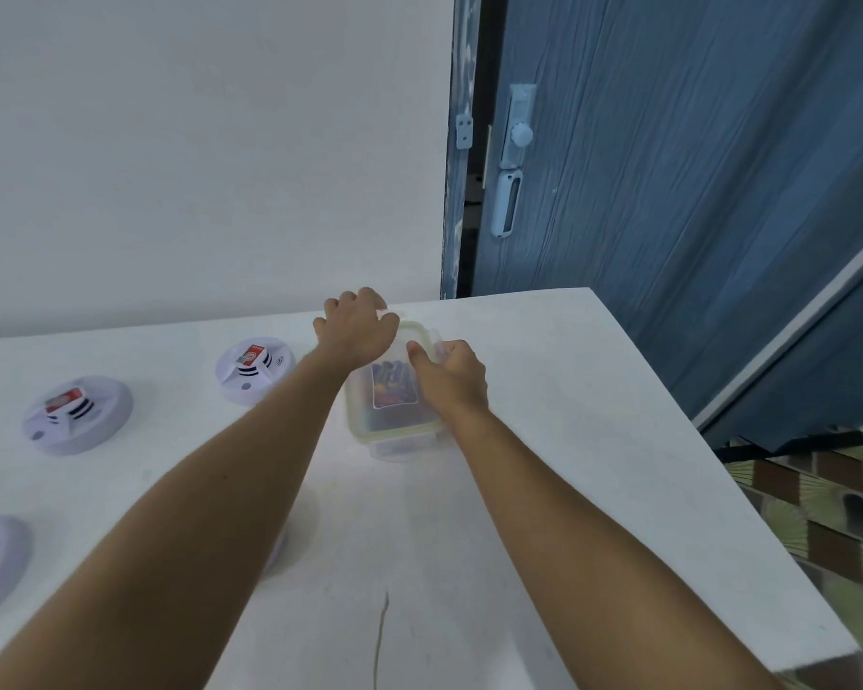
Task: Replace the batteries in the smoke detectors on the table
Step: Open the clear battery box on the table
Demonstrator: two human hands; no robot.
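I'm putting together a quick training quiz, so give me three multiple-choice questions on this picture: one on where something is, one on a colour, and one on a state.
1. Where does the clear container sit relative to the smoke detectors?
A. to their left
B. to their right
C. on top of one

2. What colour is the door?
A. red
B. blue
C. yellow

3. Which hands hold the clear container?
A. the left only
B. neither
C. both

Answers:
1 B, the smoke detectors all lie on the table to the left of it.
2 B, the panel behind the table is plainly blue.
3 C, the left hand grips its far edge and the right hand grips its right side.
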